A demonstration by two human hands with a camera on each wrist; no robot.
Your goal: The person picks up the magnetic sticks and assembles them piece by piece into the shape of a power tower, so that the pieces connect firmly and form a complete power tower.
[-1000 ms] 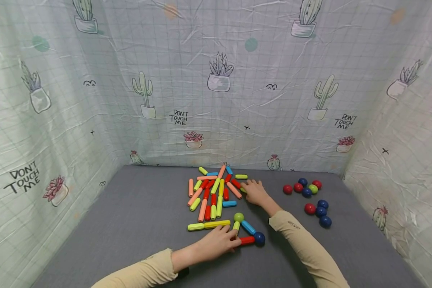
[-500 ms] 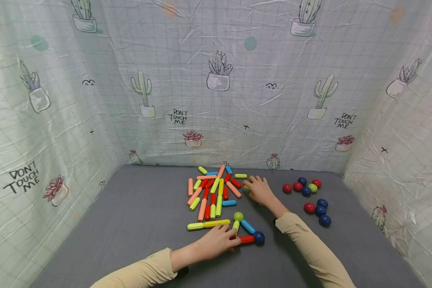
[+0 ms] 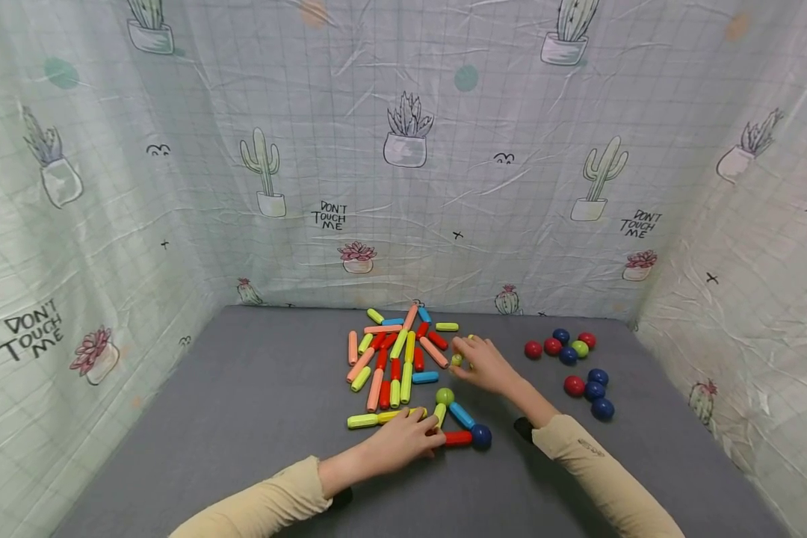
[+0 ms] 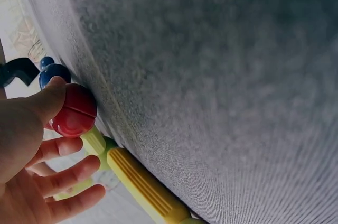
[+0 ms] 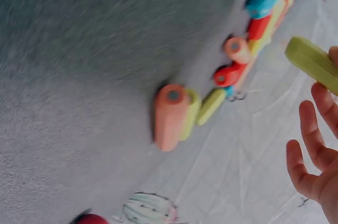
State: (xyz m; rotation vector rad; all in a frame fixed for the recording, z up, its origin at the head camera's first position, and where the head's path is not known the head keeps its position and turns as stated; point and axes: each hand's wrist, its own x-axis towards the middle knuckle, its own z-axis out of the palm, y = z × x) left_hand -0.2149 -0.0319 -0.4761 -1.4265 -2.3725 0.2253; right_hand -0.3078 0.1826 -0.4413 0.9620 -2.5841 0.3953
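My left hand [image 3: 400, 442] pinches a red ball [image 4: 76, 115] between thumb and fingers, low over the table; in the head view the hand hides this ball. The ball is a corner of a triangle with a red stick [image 3: 458, 438], a dark blue ball [image 3: 481, 436], a light blue stick [image 3: 462, 415], a green ball [image 3: 445, 397] and a lime stick [image 3: 440, 414]. My right hand [image 3: 487, 368] pinches another lime stick [image 5: 312, 63] by one end, to the right of the pile of sticks. Its other fingers stand spread apart.
Many red, salmon, lime, yellow and blue sticks lie behind the triangle, among them a salmon stick [image 3: 374, 390]. A lime stick [image 3: 362, 421] and a yellow one lie end to end beside my left hand. Loose balls, one a red ball [image 3: 574, 385], lie at the right.
My right hand has drawn the lime stick away from the pile's right edge, to the right and then slightly back towards me. My left hand keeps its place at the triangle.
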